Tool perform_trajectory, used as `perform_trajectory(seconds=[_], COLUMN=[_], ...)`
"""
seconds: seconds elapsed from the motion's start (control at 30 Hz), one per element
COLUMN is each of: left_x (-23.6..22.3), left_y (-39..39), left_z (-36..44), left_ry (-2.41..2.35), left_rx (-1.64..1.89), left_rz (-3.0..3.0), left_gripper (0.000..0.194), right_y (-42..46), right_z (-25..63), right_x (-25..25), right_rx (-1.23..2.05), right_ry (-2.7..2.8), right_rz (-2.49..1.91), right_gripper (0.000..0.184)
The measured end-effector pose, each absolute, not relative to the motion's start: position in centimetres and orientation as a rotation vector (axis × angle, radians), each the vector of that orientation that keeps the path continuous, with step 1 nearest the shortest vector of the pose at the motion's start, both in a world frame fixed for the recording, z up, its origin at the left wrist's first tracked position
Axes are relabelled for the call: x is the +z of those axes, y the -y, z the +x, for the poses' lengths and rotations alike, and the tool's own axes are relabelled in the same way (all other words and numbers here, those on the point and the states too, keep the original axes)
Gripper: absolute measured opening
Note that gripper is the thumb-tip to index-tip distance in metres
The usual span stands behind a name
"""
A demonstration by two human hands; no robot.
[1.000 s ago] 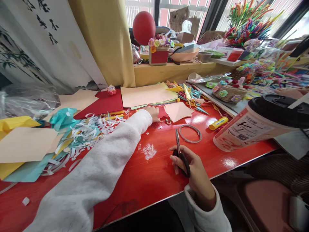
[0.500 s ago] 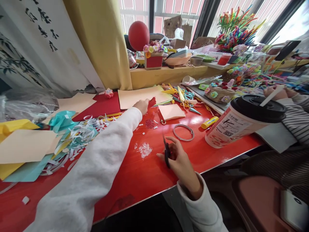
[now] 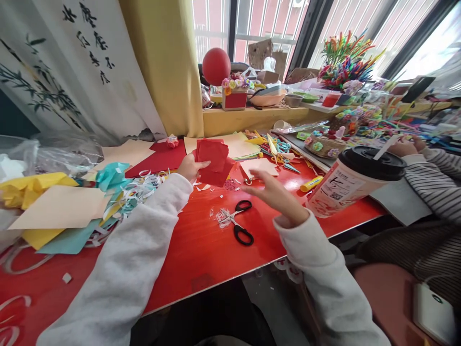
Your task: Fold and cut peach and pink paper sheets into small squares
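While the left hand [image 3: 189,167] is stretched forward, gripping red papers [image 3: 212,161] | right hand [image 3: 278,193] hovers above table [image 3: 190,254] | splayed

daylight from windows [image 3: 212,29]; sheen on red table [image 3: 201,250]; edges stretched.

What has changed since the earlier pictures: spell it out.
The right hand let go of the scissors, now lying open on the table, and reached farther forward. The left hand lifted the red paper and carried it left. The cup and yellow tube stayed put.
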State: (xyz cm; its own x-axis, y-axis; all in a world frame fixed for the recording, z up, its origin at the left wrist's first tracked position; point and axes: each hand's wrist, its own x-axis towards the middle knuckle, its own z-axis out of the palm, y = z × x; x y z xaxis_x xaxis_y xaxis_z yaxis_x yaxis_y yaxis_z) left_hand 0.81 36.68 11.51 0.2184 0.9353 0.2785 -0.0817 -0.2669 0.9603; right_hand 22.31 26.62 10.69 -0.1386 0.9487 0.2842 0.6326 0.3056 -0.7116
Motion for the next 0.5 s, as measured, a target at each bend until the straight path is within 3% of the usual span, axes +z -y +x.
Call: perform_trajectory(seconds=[0.07, 0.17, 0.3, 0.5], left_x=[11.2, 10.5, 8.5, 5.2], left_y=[-36.3, -36.2, -37.3, -39.1], left_z=[1.4, 2.2, 2.5, 1.8], left_ry=[-0.757, -0.673, -0.677, -0.843], left_rx=[1.29, 1.278, 1.247, 1.223], left_rz=[1.407, 1.373, 1.378, 1.432], left_gripper=[0.052, 0.054, 0.064, 0.081], right_y=[-29.2, -32.2, -33.7, -34.2], right_z=[20.9, 18.5, 17.1, 17.5], right_x=[10.8, 10.1, 8.4, 6.3], right_rx=[0.793, 1.064, 1.029, 0.93], right_ry=[1.634, 1.569, 1.55, 1.512], right_rz=[-1.28, -0.945, -0.868, -0.94], right_gripper=[0.06, 0.054, 0.049, 0.057])
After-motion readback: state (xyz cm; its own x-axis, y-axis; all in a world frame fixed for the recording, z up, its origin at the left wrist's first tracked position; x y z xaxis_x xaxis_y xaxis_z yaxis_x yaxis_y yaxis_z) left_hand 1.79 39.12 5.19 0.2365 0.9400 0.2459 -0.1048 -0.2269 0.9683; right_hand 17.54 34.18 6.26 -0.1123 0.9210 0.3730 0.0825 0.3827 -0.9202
